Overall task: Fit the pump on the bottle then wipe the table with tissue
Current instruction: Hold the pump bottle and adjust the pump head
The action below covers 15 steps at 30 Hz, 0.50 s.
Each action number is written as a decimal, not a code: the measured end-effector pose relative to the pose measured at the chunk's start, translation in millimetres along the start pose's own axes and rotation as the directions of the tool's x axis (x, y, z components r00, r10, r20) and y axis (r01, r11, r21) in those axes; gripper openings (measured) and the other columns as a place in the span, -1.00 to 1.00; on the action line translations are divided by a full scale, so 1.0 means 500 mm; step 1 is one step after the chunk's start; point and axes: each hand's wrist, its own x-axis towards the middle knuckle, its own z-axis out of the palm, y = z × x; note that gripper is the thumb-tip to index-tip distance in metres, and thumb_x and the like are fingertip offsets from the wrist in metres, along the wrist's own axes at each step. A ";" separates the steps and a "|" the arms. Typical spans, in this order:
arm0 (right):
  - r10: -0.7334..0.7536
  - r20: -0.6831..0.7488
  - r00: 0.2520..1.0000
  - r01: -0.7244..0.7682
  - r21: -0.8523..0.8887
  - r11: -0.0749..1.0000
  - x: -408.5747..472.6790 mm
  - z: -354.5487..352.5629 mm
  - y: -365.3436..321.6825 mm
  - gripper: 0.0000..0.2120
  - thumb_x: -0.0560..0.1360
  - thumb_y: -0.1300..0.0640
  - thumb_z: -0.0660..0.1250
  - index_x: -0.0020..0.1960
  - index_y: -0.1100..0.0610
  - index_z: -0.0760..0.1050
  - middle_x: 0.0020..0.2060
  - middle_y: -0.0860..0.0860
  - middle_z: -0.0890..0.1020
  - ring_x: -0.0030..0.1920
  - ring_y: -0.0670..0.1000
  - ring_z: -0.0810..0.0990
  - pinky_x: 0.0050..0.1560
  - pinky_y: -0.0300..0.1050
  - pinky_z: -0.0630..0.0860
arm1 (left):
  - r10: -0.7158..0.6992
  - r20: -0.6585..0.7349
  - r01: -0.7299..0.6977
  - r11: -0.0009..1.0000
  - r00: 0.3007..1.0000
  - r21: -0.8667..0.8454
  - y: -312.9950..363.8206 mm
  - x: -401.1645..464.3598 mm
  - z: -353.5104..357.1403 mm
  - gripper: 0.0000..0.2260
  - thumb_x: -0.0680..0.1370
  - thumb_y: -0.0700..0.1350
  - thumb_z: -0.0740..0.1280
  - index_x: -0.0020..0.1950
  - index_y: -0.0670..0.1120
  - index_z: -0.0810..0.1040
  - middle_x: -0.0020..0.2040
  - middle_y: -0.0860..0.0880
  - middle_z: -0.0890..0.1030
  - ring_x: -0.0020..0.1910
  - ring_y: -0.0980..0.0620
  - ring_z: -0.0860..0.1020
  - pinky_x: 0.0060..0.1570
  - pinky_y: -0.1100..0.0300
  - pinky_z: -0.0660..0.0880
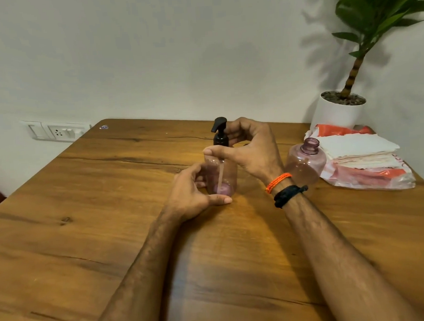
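Observation:
A clear pink bottle (pixel 228 175) stands upright on the wooden table (pixel 110 216) at its middle. My left hand (pixel 192 195) wraps around its lower body from the left, thumb in front. A black pump (pixel 220 132) sits on the bottle's neck, its tube hanging down inside. My right hand (pixel 250 148) grips the pump's collar from the right, thumb across the front. A second pink bottle (pixel 305 164) with an open neck stands just right of my right wrist. A stack of white tissue (pixel 354 146) lies at the right on a plastic pack.
The red and clear plastic pack (pixel 370 175) lies near the table's right edge. A white pot (pixel 337 113) with a green plant stands behind it in the corner. A wall socket (pixel 57 131) sits left of the table's far corner.

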 end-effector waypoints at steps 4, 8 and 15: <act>-0.006 -0.006 1.000 0.006 -0.002 1.000 0.005 0.001 0.004 -0.58 0.14 -0.08 0.66 -0.13 0.08 0.62 -0.22 -0.10 0.68 -0.24 -0.22 0.60 -0.21 -0.34 0.55 | 0.005 0.001 -0.005 1.000 1.000 0.029 -0.004 0.004 0.001 -0.16 0.08 0.16 0.65 0.31 0.05 0.50 0.17 0.11 0.63 0.15 0.16 0.59 0.19 0.14 0.55; -0.018 -0.017 1.000 0.019 0.016 1.000 0.006 0.005 0.006 -0.63 0.16 -0.02 0.66 -0.15 0.06 0.61 -0.25 -0.12 0.66 -0.30 -0.29 0.56 -0.25 -0.38 0.50 | 0.018 -0.003 -0.018 0.998 1.000 0.058 -0.007 0.008 0.002 -0.20 0.10 0.16 0.65 0.29 0.03 0.51 0.15 0.11 0.64 0.12 0.18 0.60 0.17 0.16 0.57; -0.017 0.066 0.998 0.016 0.023 1.000 0.010 -0.004 0.003 -0.62 0.25 0.05 0.63 0.00 0.16 0.67 -0.14 -0.01 0.73 -0.11 0.00 0.70 -0.09 -0.13 0.65 | 0.037 -0.020 -0.035 0.994 0.999 0.104 -0.012 0.009 0.002 -0.27 0.13 0.12 0.64 0.26 0.08 0.53 0.10 0.15 0.65 0.07 0.24 0.61 0.12 0.27 0.55</act>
